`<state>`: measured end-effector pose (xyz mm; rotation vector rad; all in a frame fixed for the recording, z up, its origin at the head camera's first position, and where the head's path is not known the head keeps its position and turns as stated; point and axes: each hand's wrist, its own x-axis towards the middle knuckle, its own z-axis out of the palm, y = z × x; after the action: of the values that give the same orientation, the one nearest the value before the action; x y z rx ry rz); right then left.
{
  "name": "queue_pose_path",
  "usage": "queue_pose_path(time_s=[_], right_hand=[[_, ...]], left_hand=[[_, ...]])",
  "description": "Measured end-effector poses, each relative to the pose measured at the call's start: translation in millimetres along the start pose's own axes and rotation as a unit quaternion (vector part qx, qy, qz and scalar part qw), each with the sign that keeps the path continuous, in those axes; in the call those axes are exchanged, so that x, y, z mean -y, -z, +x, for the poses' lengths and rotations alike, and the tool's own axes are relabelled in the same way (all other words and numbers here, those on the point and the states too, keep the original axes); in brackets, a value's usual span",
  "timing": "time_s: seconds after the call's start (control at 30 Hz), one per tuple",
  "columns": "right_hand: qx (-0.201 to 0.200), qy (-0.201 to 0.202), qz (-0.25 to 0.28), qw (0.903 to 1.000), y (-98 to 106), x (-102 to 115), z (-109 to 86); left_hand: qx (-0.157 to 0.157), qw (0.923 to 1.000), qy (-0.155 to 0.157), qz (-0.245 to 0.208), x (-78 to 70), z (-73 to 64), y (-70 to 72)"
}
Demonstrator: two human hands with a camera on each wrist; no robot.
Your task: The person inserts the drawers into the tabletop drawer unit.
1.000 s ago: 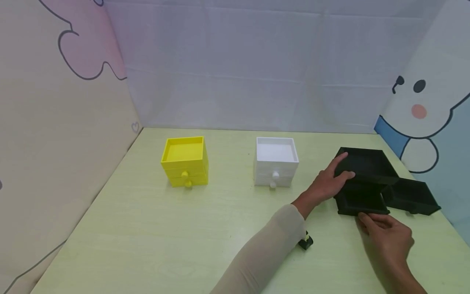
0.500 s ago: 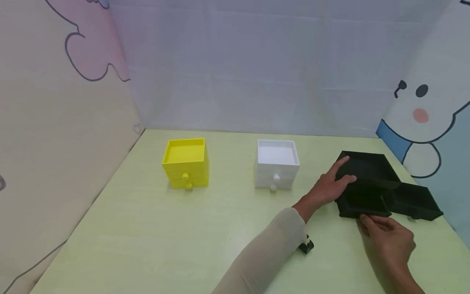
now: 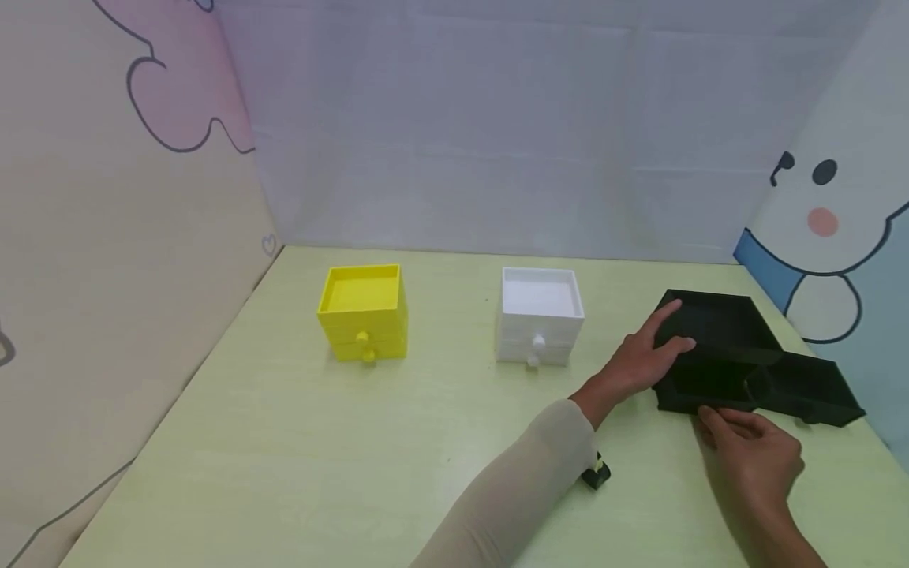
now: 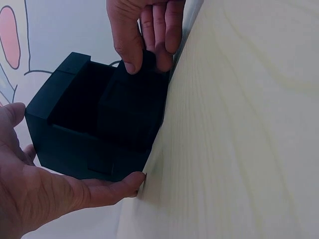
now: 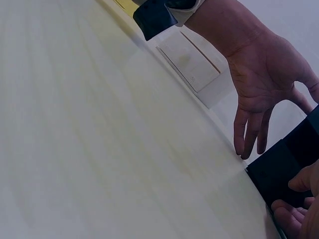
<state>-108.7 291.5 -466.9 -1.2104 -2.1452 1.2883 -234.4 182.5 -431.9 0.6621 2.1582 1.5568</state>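
Observation:
A black box (image 3: pixel 720 319) with a shallow tray top stands at the right in the head view. Its lower drawer (image 3: pixel 689 404) sticks out at the front. Another black drawer compartment (image 3: pixel 824 386) juts out at the box's right. My left hand (image 3: pixel 639 359) braces the box's left side, its fingers straight against the wall in the right wrist view and its thumb over the top edge. With thumb and fingers my right hand (image 3: pixel 760 457) pinches the front of the lower drawer (image 4: pixel 134 99); the fingers cover the knob area.
A white drawer box (image 3: pixel 541 315) with two knobs stands left of the black one. Farther left is a yellow drawer box (image 3: pixel 364 312) of the same form. A small black device (image 3: pixel 596 473) sits at my left sleeve. Painted walls border the pale wooden table (image 3: pixel 319 465).
The lower drawer has slid a little farther into the black box, my right hand following it. My left hand stays against the box. The head view has shifted slightly.

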Motion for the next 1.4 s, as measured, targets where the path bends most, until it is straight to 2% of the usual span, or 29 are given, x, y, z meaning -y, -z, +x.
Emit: queue_pose_path(time_s=[0.07, 0.3, 0.53, 0.63, 1.23, 1.4], right_hand=[[0.004, -0.013, 0.004, 0.9999, 0, 1, 0.3], [0.010, -0.020, -0.001, 0.9997, -1, 3, 1.0], [-0.001, 0.039, -0.009, 0.9992, -2, 5, 2.8], [-0.008, 0.044, -0.012, 0.9989, -4, 6, 4.2], [-0.015, 0.039, -0.040, 0.9983, -10, 6, 7.3], [-0.009, 0.025, -0.023, 0.9994, -11, 6, 10.7]], left_hand=[[-0.002, 1.0000, -0.003, 0.002, -0.4, 0.0, -0.1], [0.001, 1.0000, -0.005, 0.000, -1.0, -0.6, -0.1], [-0.005, 1.0000, -0.003, 0.004, -2.9, 1.5, 0.4], [-0.005, 1.0000, 0.000, 0.005, -2.6, 1.8, -0.1], [0.002, 1.0000, -0.003, -0.003, -0.3, -0.5, 1.3], [0.003, 1.0000, -0.006, -0.004, 0.5, 0.7, 0.4]])
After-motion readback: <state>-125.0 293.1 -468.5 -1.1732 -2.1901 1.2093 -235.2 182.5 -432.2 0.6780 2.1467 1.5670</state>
